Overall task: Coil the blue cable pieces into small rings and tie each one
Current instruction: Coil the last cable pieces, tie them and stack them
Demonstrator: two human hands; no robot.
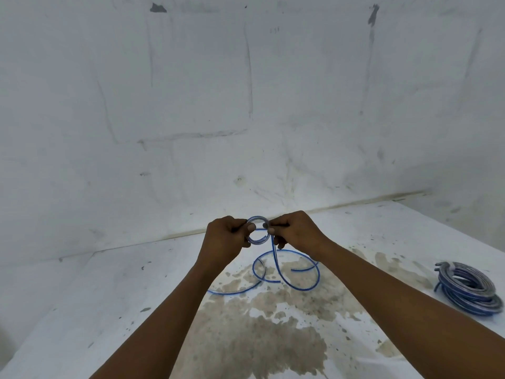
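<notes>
A small ring of blue cable [257,219] is held up above the white table [109,291], between both hands. My left hand [224,236] pinches the ring's left side with thumb and fingers. My right hand [293,231] pinches its right side, fingers curled round the cable. From the ring a loose tail of the same blue cable [284,280] hangs down and lies in open curves on the table below the hands.
A larger bundle of coiled blue cable [468,289] lies at the table's right edge. Brown stains [259,337] cover the middle of the table surface. A dirty white wall [246,105] stands close behind the table.
</notes>
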